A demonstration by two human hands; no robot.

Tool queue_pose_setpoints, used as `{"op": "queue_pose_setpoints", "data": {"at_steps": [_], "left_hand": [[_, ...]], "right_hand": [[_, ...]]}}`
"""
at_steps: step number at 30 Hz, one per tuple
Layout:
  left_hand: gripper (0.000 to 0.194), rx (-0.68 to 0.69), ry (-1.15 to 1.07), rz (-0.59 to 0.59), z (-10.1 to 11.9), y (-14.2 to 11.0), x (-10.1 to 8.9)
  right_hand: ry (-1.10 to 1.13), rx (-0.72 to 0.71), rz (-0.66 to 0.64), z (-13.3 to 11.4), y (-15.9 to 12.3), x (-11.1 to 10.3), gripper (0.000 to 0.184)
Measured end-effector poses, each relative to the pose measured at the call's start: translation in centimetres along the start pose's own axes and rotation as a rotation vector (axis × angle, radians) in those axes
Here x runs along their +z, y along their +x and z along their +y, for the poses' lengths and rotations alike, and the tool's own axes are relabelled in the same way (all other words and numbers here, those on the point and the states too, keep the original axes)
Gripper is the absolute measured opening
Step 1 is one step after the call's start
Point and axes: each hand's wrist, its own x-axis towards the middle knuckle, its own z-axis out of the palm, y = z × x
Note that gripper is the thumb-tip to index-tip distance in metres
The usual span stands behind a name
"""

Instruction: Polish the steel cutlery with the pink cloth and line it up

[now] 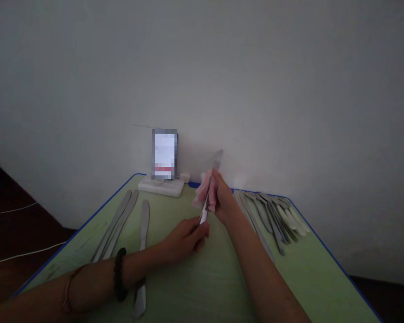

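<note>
My left hand is closed round the handle end of a table knife, which slants up and away from me. Farther up the knife, my right hand grips a pink cloth folded about the blade. The blade tip sticks out above the cloth, pointing toward the wall. Part of the knife is hidden by the cloth and fingers. Beneath my left forearm lies another table knife, and two more knives rest side by side at the left.
A phone with a blurred-out screen stands on a white base by the wall. Several spoons and other cutlery lie on the right of the green table, some with pale handles. A blue edge borders the tabletop.
</note>
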Motion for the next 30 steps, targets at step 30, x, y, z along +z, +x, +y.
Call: {"op": "queue_pose_setpoints", "data": {"at_steps": [30], "left_hand": [[0.038, -0.004, 0.113, -0.215, 0.3, 0.2, 0.2]], "right_hand": [[0.318, 0.279, -0.19, 4.5, 0.2, -2.9, 0.055]]}}
